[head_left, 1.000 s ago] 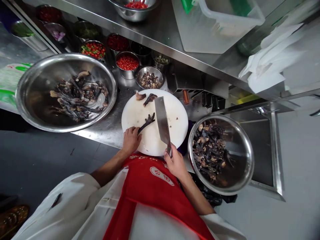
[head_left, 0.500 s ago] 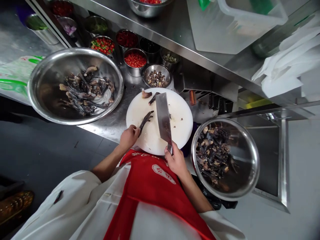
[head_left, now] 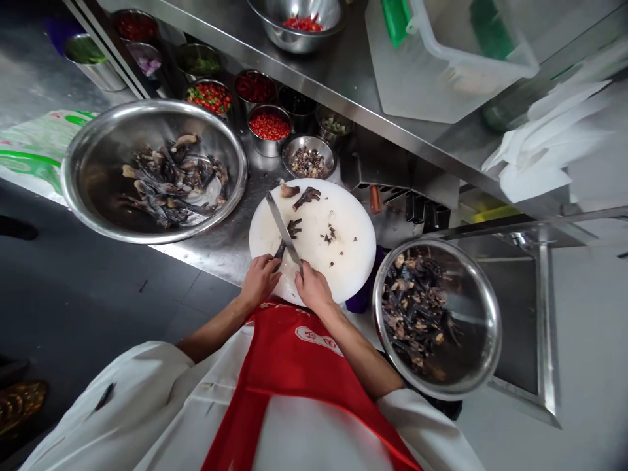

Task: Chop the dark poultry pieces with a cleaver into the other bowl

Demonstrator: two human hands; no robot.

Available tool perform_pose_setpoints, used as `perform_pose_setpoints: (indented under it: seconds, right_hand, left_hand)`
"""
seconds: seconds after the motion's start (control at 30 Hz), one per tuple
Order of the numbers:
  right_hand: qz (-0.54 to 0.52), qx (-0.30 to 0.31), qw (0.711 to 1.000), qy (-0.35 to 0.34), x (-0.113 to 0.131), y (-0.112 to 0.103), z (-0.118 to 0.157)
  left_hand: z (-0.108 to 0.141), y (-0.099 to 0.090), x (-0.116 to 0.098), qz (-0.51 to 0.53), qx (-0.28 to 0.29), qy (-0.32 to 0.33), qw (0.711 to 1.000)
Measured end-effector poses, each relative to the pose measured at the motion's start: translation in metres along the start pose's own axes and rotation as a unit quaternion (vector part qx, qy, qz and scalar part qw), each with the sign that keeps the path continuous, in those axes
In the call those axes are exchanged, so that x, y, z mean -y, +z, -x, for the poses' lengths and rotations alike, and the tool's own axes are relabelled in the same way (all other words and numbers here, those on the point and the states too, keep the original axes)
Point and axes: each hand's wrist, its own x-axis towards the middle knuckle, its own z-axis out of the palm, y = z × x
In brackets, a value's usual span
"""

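My left hand (head_left: pixel 261 280) is closed on the leg end of a dark chicken foot (head_left: pixel 293 229), whose toes point away from me over the white round cutting board (head_left: pixel 353 261). My right hand (head_left: pixel 313 286) grips a cleaver (head_left: pixel 283 229) by its handle. The blade is turned edge-on and crosses over the foot; whether it touches the foot I cannot tell. Farther back on the board lie another dark foot (head_left: pixel 307 197) and a pale brownish piece (head_left: pixel 289 190). Small dark scraps (head_left: pixel 330 234) are scattered right of the blade.
A steel bowl of dark feet (head_left: pixel 78 176) stands at the left, another bowl (head_left: pixel 492 327) at the right beside a sink (head_left: pixel 545 327). Behind the board are several steel pots of chopped ingredients (head_left: pixel 269 124) and a knife rack (head_left: pixel 383 167). A steel shelf (head_left: pixel 343 85) overhangs the back.
The cleaver has moved left from the board's middle and turned edge-on, now across the foot. My right hand has come closer to my left, uncovering scraps. The view has shifted slightly.
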Motion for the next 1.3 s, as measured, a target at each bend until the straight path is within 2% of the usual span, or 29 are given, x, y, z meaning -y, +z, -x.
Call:
perform_pose_setpoints:
  seconds: [0.13,0.23,0.37,0.47,0.53,0.63,0.7,0.77,0.87,0.93,1.13,1.3]
  right_hand:
    - [0.0,-0.035,0.999,-0.026,0.008,-0.022,0.001]
    - [-0.009,-0.072,0.997,-0.04,0.011,-0.026,0.004]
    - [0.023,-0.026,0.999,-0.014,0.008,-0.017,-0.001]
    - [0.029,-0.005,1.0,-0.004,0.009,-0.025,-0.001]
    - [0.001,-0.044,0.999,-0.025,0.014,-0.04,0.006]
    - [-0.042,-0.142,0.988,-0.044,0.023,-0.063,0.021]
    - [-0.042,-0.174,0.983,-0.029,0.025,-0.065,0.026]
    - [-0.017,-0.125,0.992,-0.013,0.021,-0.055,0.024]
    - [0.044,0.022,0.999,-0.002,0.01,-0.03,0.01]
    - [0.068,0.064,0.996,0.005,0.005,-0.02,0.001]
    - [0.047,0.053,0.997,0.005,0.001,-0.023,-0.002]
    - [-0.053,-0.037,0.998,-0.014,-0.012,-0.032,0.017]
  left_hand:
    - [0.002,0.01,0.01,0.019,0.001,-0.021,1.0]
    - [0.004,0.014,0.009,0.025,0.014,0.002,1.0]
    - [0.007,0.019,0.007,0.042,0.0,0.023,0.999]
    - [0.007,0.024,0.009,0.064,-0.007,0.028,0.998]
    - [0.007,0.026,0.011,0.072,-0.015,0.029,0.997]
    - [0.008,0.025,0.011,0.079,-0.024,0.031,0.996]
    - [0.008,0.024,0.01,0.083,-0.023,0.027,0.996]
    - [0.008,0.025,0.01,0.085,-0.019,0.021,0.996]
    - [0.009,0.027,0.012,0.086,-0.016,0.016,0.996]
    - [0.01,0.028,0.013,0.085,-0.016,0.017,0.996]
    - [0.008,0.024,0.006,0.063,-0.015,0.014,0.998]
    - [-0.02,0.013,-0.01,0.044,0.014,-0.018,0.999]
